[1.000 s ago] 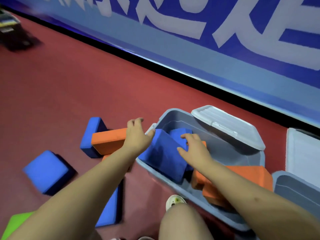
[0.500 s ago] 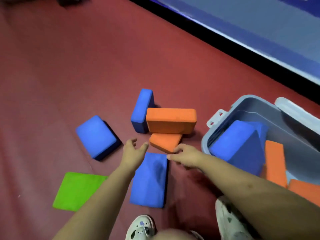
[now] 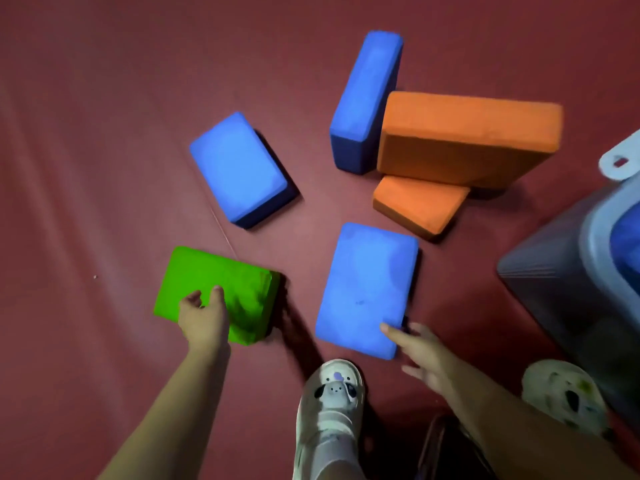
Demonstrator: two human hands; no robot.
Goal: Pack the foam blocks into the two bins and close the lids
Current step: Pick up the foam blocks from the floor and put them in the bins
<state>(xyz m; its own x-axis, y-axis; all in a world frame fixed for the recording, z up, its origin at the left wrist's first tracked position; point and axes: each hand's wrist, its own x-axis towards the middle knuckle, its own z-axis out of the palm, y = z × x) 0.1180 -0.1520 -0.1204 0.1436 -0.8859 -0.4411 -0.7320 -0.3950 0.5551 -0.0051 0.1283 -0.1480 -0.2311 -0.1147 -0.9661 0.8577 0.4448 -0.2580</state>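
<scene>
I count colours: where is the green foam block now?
The green foam block lies lower left on the red floor, under the left hand, left of the nearest blue foam block.

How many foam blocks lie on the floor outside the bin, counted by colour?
Blue: 3
Orange: 2
Green: 1
Total: 6 on the floor

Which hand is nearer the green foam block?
Left. The left hand rests on the green rectangular foam block at its near edge. The right hand is off to its right, at the near corner of the flat blue foam block.
</scene>
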